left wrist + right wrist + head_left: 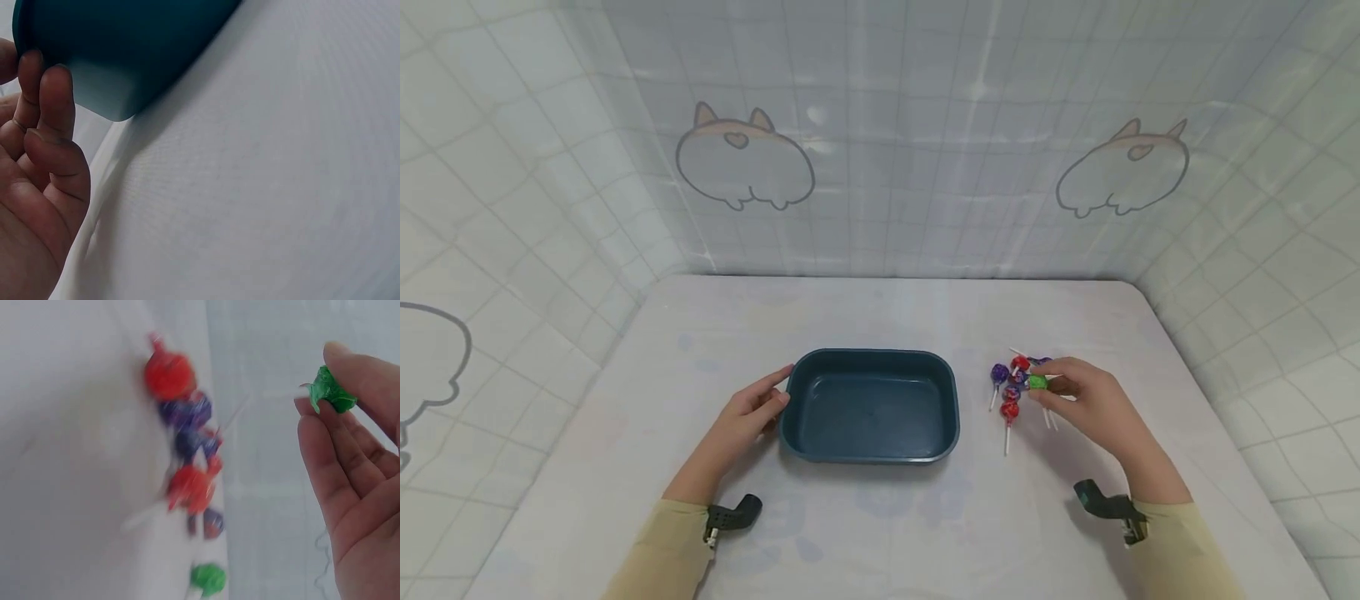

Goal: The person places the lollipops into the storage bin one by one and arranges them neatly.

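A dark teal rectangular plastic basin [871,458] sits on the table. My left hand [747,419] holds its left rim, thumb at the edge; in the left wrist view the bent fingers [56,100] are against its outer wall. My right hand [1086,404] pinches a green-wrapped lollipop [333,390] by its candy head, between thumb and fingers. That hand is over a small pile of lollipops to the basin's right: a red lollipop [1010,410], a purple lollipop [999,373] and others. Another green lollipop [209,579] lies at the pile's end in the right wrist view.
A pale cloth covers the table [880,533]. A white grid-patterned curtain [910,167] with cartoon animal drawings stands along the back, and similar sheets rise at both sides. Each wrist wears a black camera mount [735,512].
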A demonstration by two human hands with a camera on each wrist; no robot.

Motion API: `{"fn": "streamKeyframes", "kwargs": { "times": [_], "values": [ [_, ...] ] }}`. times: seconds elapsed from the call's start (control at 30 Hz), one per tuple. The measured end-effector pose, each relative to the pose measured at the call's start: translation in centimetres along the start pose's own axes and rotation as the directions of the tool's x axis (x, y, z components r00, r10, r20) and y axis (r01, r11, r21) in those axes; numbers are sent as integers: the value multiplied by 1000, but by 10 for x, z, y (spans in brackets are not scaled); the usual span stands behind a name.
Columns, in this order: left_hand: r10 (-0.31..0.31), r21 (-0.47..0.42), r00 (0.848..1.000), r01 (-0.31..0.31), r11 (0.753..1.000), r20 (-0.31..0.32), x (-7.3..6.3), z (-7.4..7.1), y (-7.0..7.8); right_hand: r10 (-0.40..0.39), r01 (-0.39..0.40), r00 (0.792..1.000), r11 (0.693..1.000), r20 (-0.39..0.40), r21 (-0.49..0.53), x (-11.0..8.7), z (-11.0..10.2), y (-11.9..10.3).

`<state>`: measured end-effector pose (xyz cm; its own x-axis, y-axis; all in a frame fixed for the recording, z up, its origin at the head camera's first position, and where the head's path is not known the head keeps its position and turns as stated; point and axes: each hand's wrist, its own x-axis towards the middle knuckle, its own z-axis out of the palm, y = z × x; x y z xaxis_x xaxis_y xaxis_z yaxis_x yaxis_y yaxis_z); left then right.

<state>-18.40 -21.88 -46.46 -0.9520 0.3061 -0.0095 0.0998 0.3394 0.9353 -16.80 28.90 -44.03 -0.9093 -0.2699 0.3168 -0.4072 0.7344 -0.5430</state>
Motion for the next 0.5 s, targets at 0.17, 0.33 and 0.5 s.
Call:
{"fn": "streamKeyframes", "kwargs": {
  "times": [0.17, 0.33, 0.5],
  "values": [
    [3, 2, 1000, -3, 1000, -2, 2, 1, -6, 40, -44, 998, 993, 39, 110, 15, -1, -12],
    [1, -6, 1000, -1, 1000, -6, 7, 2, -25, 96, -114, 990, 973, 100, 201, 31, 2, -28],
    [4, -15, 1000, -4, 1000, -16, 7, 2, -30, 108, -147, 980, 959, 168, 242, 49, 8, -47]
  ]
}}
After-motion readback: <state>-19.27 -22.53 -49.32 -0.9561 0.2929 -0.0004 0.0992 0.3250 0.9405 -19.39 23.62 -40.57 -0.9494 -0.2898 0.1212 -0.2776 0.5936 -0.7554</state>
